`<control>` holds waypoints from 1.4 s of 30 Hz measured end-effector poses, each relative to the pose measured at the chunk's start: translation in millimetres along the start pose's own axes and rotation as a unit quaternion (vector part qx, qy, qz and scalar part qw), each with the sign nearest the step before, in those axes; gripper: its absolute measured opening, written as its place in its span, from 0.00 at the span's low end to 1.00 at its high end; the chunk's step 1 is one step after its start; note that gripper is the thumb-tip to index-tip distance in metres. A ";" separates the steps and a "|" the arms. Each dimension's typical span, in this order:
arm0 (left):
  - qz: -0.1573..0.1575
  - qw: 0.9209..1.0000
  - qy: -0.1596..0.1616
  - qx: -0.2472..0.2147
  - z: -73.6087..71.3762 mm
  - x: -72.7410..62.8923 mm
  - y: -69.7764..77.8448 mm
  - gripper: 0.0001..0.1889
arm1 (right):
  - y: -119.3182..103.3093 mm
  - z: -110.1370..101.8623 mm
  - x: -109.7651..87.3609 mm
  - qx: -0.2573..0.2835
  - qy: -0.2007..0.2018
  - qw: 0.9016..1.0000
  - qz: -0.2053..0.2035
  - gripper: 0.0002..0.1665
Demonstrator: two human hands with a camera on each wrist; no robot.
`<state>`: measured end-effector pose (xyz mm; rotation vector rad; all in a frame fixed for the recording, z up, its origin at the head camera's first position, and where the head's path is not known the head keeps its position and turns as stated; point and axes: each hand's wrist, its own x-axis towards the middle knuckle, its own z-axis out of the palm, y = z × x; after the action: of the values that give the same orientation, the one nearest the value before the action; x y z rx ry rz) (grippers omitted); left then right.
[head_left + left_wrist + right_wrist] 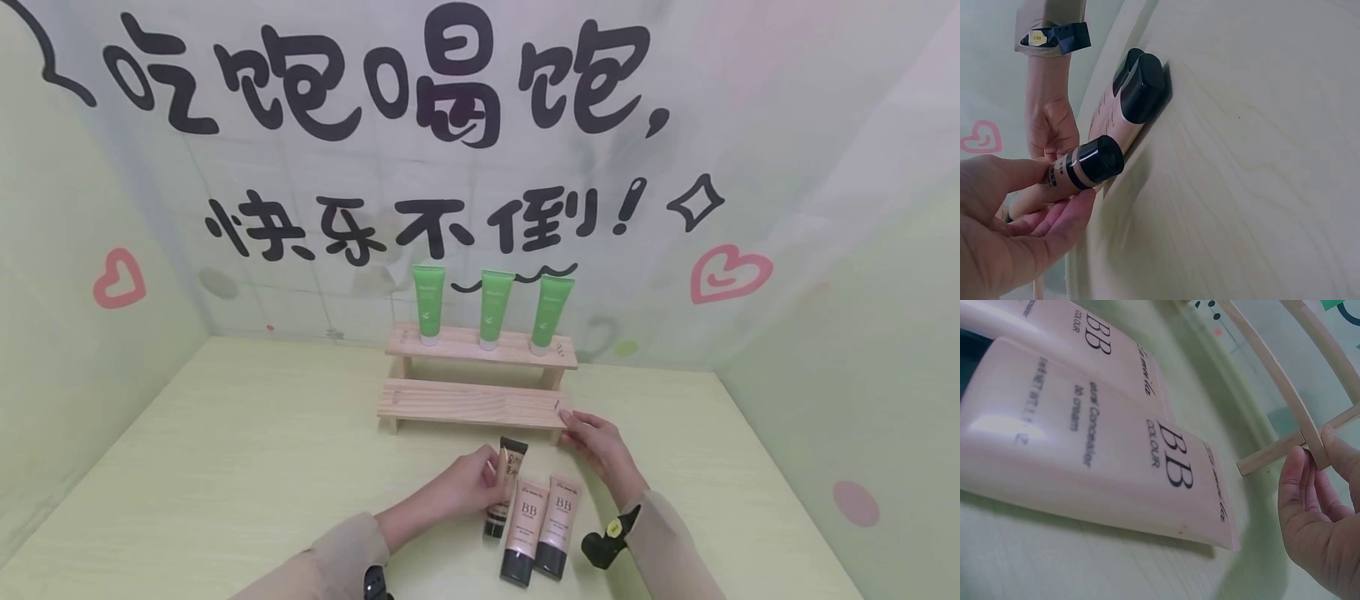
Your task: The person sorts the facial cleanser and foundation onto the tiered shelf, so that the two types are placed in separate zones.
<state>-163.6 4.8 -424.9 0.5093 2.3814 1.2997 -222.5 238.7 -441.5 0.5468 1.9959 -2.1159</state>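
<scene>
My left hand pinches a beige cosmetic tube with a black cap, between thumb and fingers. In the left wrist view the tube is off the table, cap towards the camera. Beside it two pink BB cream tubes lie side by side on the table, black caps towards me. My right hand grips the right end of the lower step of a wooden two-step display stand. The right wrist view shows the thumb and fingers around the end of that board.
Three green tubes stand on their white caps along the stand's upper step. Behind the stand rises a printed backdrop with black lettering and pink hearts. Side walls flank the pale wood-grain table.
</scene>
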 end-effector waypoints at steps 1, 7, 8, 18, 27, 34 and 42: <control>0.002 1.000 -0.002 -0.003 0.0 1.1 0.8 0.15 | -0.2 0.3 -0.2 0.000 0.001 1.000 0.000 0.35; 0.016 1.000 -0.001 -0.015 -1.2 8.4 7.5 0.16 | -0.4 0.1 0.3 0.004 0.000 1.000 -0.002 0.35; 0.020 1.000 0.002 -0.017 -1.7 9.9 8.5 0.16 | -0.5 0.0 0.4 0.005 -0.001 1.000 -0.003 0.36; 0.048 0.998 0.035 -0.037 -10.5 27.6 11.2 0.20 | 0.4 0.6 2.0 -0.009 0.004 1.000 -0.002 0.35; 0.098 0.992 0.064 -0.043 -15.9 45.0 12.8 0.17 | -0.2 -0.2 1.5 -0.011 -0.002 1.000 0.004 0.35; 0.110 0.989 0.090 -0.047 -18.6 56.7 18.8 0.21 | -0.2 -0.2 0.6 0.003 -0.001 1.000 0.006 0.35; 0.110 0.986 0.113 -0.058 -20.4 69.9 28.2 0.22 | 0.6 0.4 -1.1 0.003 -0.002 1.000 0.009 0.34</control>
<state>-230.2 38.2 -401.3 0.6350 2.4636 1.6634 -221.4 238.1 -441.6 0.5603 1.9763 -2.1101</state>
